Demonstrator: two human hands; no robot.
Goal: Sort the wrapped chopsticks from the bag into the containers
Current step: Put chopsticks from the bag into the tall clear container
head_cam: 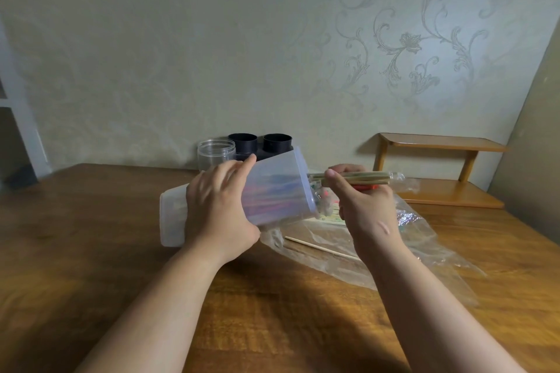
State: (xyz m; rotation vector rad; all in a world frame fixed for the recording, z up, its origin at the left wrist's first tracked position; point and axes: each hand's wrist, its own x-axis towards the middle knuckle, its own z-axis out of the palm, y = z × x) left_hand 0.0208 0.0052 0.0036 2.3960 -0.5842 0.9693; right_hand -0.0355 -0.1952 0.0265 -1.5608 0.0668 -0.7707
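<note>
L hand [218, 206], frame ctr, grips tilted container [278, 188], mouth facing right. R hand [363, 203] beside it pinches wrapped chopsticks [368, 178]; long axis horizontal, tips at mouth. Bag [424, 239] lies below, lower right.

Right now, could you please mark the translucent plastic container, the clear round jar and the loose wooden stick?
Translucent plastic container [278, 188]: head view, side wall.
Clear round jar [212, 157]: head view, front wall.
Loose wooden stick [322, 248]: head view, mid-shaft.
</note>
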